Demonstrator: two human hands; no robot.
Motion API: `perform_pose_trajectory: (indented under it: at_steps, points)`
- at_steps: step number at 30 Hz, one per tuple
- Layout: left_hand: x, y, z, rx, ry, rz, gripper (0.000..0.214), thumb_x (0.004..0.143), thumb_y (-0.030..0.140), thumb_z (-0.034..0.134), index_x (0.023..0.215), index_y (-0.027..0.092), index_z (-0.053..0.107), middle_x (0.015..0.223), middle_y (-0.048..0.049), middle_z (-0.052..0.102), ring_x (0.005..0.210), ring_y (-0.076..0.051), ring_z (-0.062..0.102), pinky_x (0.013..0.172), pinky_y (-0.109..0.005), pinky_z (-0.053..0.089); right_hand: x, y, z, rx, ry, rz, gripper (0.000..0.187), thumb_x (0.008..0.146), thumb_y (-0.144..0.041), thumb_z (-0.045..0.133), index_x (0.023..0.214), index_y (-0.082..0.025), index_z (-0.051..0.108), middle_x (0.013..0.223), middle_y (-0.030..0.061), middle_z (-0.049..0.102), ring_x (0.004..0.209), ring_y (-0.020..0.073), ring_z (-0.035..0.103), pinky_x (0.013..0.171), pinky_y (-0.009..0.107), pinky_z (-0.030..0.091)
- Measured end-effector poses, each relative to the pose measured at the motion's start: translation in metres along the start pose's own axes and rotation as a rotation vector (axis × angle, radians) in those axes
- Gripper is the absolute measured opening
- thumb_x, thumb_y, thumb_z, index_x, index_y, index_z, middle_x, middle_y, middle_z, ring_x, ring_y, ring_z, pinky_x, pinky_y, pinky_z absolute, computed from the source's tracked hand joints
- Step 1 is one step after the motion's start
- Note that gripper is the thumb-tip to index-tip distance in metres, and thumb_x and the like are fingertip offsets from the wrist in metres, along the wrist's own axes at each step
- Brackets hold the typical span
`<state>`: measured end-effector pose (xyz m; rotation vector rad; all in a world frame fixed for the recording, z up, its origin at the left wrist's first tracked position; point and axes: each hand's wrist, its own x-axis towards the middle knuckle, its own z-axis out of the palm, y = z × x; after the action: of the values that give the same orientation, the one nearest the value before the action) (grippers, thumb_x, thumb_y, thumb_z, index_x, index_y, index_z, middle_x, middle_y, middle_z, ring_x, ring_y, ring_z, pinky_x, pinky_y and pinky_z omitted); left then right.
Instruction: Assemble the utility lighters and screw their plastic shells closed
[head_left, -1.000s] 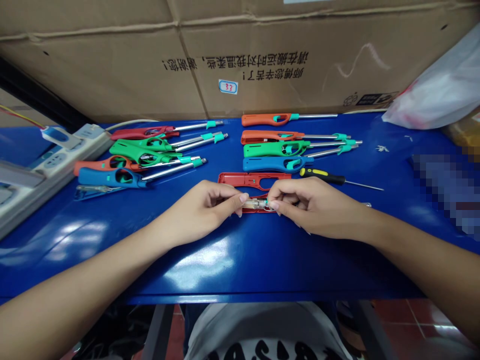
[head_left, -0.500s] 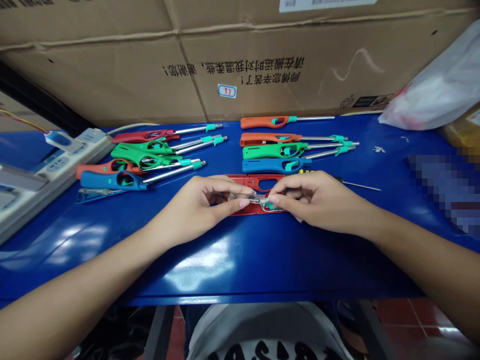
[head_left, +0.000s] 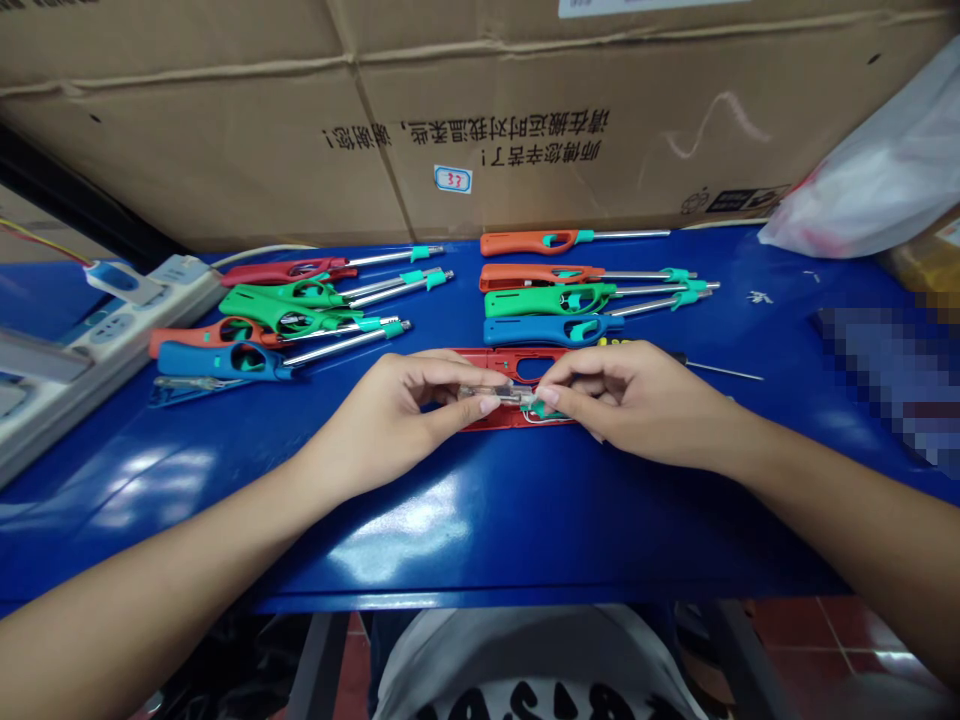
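My left hand (head_left: 397, 415) and my right hand (head_left: 630, 395) meet at the middle of the blue table (head_left: 487, 520). Both pinch a small clear lighter insert (head_left: 499, 394) with a teal part at its right end. They hold it just over an open red lighter shell (head_left: 517, 365) that lies flat on the table. A screwdriver (head_left: 705, 368) with a yellow and black handle lies behind my right hand, mostly hidden by it.
Several long-nosed lighters in red, green, orange and blue lie in a left group (head_left: 292, 310) and a right group (head_left: 570, 290). A white power strip (head_left: 112, 320) sits at the far left. Cardboard boxes (head_left: 480, 110) wall the back, a plastic bag (head_left: 877, 180) at the right.
Both hands and the clear insert shifted slightly away from me and now sit over the red shell. My right hand now hides most of the screwdriver's handle.
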<state>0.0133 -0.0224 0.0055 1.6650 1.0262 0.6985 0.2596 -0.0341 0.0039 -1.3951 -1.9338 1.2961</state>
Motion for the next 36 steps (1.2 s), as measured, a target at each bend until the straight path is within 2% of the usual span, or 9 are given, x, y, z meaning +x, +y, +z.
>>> perform_pose_trajectory:
  at_steps: [5, 10, 20, 23, 25, 29, 33, 36]
  points:
    - [0.001, -0.005, 0.0, 0.007, 0.031, -0.001, 0.026, 0.087, 0.035, 0.079, 0.108, 0.021, 0.082, 0.114, -0.0076, 0.077, 0.103, -0.022, 0.073, 0.088, -0.032, 0.061, 0.002, 0.003, 0.0, -0.002, 0.048, -0.046, 0.017, 0.09, -0.034, 0.067, 0.088, -0.018, 0.074, 0.059, -0.0041, 0.053, 0.052, 0.0083, 0.044, 0.046, 0.023, 0.032]
    - [0.001, -0.007, 0.003, -0.065, 0.034, -0.003, 0.021, 0.087, 0.031, 0.08, 0.105, 0.021, 0.082, 0.11, -0.0056, 0.079, 0.098, -0.02, 0.076, 0.088, -0.029, 0.063, 0.006, 0.008, 0.003, 0.045, 0.085, -0.071, 0.022, 0.09, -0.038, 0.066, 0.088, -0.018, 0.076, 0.064, -0.0007, 0.058, 0.057, 0.0106, 0.047, 0.05, 0.025, 0.037]
    - [0.0, -0.008, 0.004, -0.062, 0.024, 0.008, 0.02, 0.086, 0.028, 0.079, 0.105, 0.02, 0.082, 0.108, -0.0045, 0.081, 0.095, -0.019, 0.078, 0.085, -0.027, 0.064, 0.007, 0.012, 0.003, 0.039, 0.052, -0.079, 0.02, 0.089, -0.037, 0.067, 0.086, -0.02, 0.078, 0.075, 0.0035, 0.071, 0.06, 0.0132, 0.056, 0.052, 0.026, 0.042]
    - [0.001, -0.003, 0.002, 0.096, -0.012, 0.042, 0.021, 0.089, 0.031, 0.077, 0.106, 0.021, 0.082, 0.107, -0.0041, 0.081, 0.094, -0.019, 0.077, 0.079, -0.026, 0.062, 0.006, 0.012, -0.002, -0.063, 0.075, -0.093, 0.019, 0.089, -0.036, 0.067, 0.086, -0.022, 0.079, 0.069, 0.0006, 0.069, 0.055, 0.0114, 0.054, 0.049, 0.025, 0.04]
    - [0.001, 0.001, -0.002, 0.245, -0.055, 0.079, 0.021, 0.091, 0.032, 0.074, 0.108, 0.023, 0.082, 0.105, -0.0031, 0.081, 0.092, -0.019, 0.076, 0.077, -0.027, 0.06, 0.004, 0.01, -0.006, -0.179, 0.15, -0.144, 0.016, 0.089, -0.032, 0.067, 0.089, -0.022, 0.079, 0.067, -0.001, 0.067, 0.055, 0.0108, 0.054, 0.049, 0.025, 0.041]
    - [-0.001, 0.005, -0.011, 0.512, -0.099, 0.209, 0.019, 0.094, 0.028, 0.07, 0.109, 0.024, 0.081, 0.101, -0.0007, 0.081, 0.09, -0.017, 0.073, 0.081, -0.029, 0.057, -0.004, 0.002, -0.009, -0.416, 0.263, -0.301, 0.014, 0.091, -0.025, 0.064, 0.096, -0.021, 0.077, 0.078, -0.0001, 0.068, 0.06, 0.0104, 0.057, 0.056, 0.026, 0.045]
    - [-0.004, 0.006, -0.014, 0.571, -0.11, 0.253, 0.017, 0.093, 0.026, 0.071, 0.106, 0.025, 0.081, 0.097, 0.0013, 0.081, 0.088, -0.016, 0.073, 0.079, -0.027, 0.056, -0.013, -0.003, -0.004, -0.588, 0.242, -0.351, 0.015, 0.096, -0.026, 0.059, 0.1, -0.02, 0.073, 0.091, 0.0022, 0.07, 0.071, 0.0135, 0.062, 0.06, 0.029, 0.047]
    - [-0.006, 0.007, -0.013, 0.554, -0.101, 0.238, 0.017, 0.094, 0.026, 0.07, 0.107, 0.025, 0.081, 0.098, 0.0023, 0.081, 0.087, -0.015, 0.073, 0.078, -0.026, 0.055, -0.014, 0.004, -0.002, -0.654, 0.243, -0.36, 0.017, 0.098, -0.026, 0.056, 0.101, -0.02, 0.072, 0.101, 0.0039, 0.071, 0.083, 0.0172, 0.067, 0.066, 0.031, 0.05]
